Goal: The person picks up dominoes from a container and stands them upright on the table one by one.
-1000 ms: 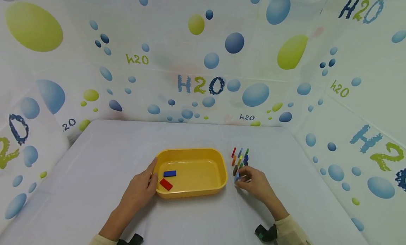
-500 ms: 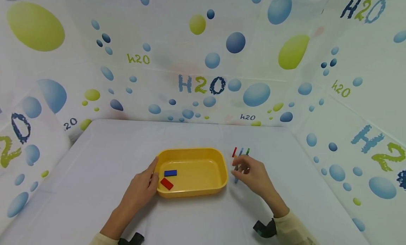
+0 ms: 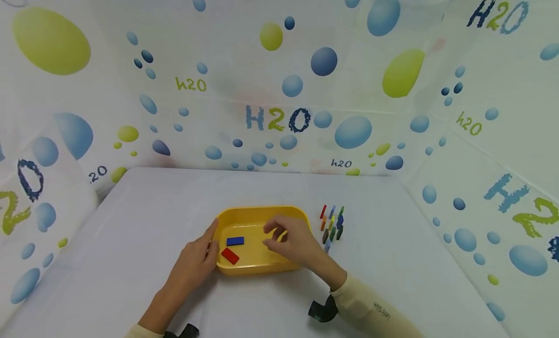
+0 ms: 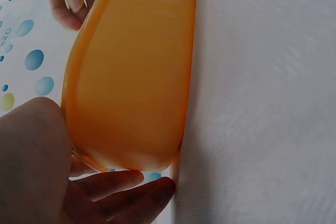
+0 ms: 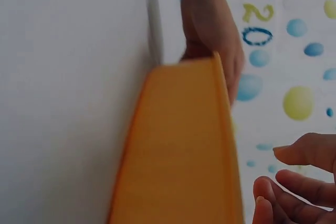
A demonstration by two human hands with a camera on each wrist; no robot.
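A yellow tray [image 3: 255, 269] stands mid-table, with a blue block [image 3: 235, 241] and a red block [image 3: 230, 256] lying flat at its left end. My left hand [image 3: 194, 260] holds that end, fingers against the outer wall in the left wrist view. My right hand [image 3: 297, 241] hovers over the tray's right half, palm facing left. Its thumb and fingers are bent and apart, and no block shows between them in the right wrist view [image 5: 299, 187]. To the right of the tray, thin coloured blocks stand in short rows, a light blue block [image 3: 327, 247] nearest me.
Among the standing blocks are a red one [image 3: 323, 211], an orange one [image 3: 323, 224] and a dark green one [image 3: 339, 232]. White cloth [image 3: 144, 221] covers the table. A printed curtain [image 3: 218, 61] rises behind and at both sides.
My right hand has left the light blue block at the front of the rows, lifted over the others and swung left above the tray. The left hand and tray stay in place.
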